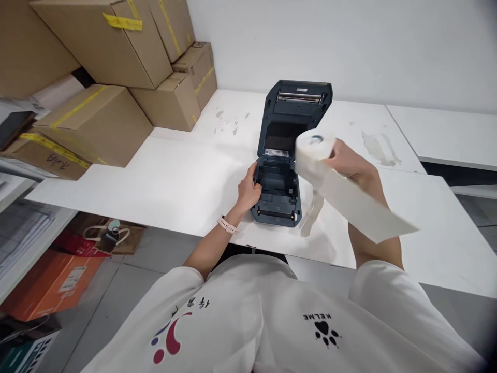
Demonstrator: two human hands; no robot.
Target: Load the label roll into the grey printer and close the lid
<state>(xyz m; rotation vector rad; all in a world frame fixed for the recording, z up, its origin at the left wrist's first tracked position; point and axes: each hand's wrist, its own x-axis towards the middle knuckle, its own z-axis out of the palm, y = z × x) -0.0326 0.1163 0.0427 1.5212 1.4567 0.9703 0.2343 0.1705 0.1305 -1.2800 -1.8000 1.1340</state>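
A dark label printer (277,204) stands on the white table with its lid (297,111) raised, so its inner bay shows. My left hand (249,190) grips the left side of the printer body, thumb over the rim. Up beside the lid, my right hand (351,161) holds a roll of white labels (313,147) by its right side. A loose strip (361,207) trails from the roll down to the right, across my forearm. Under the roll, a narrow whitish strip (311,215) hangs or lies by the printer's right side; I cannot tell whether it joins the roll.
Cardboard boxes (93,124) with yellow tape are stacked on the left of the table (186,181). A white wall (330,46) rises behind. Torn residue (380,147) marks the tabletop on the right. An orange box (50,285) and a bag sit on the floor at lower left.
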